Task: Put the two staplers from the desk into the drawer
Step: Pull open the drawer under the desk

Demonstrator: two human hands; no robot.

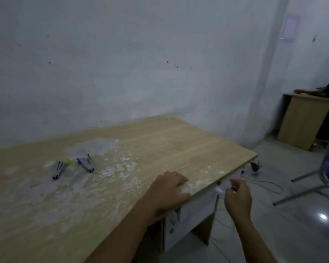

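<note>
two staplers, one desk, two hands

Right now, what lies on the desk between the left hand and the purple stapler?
In the head view, no object: only desk with white flaky patches between the left hand and the purple stapler.

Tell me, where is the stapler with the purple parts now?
The purple stapler lies on the desk, left of centre in the head view, just right of the green-tipped stapler.
</note>
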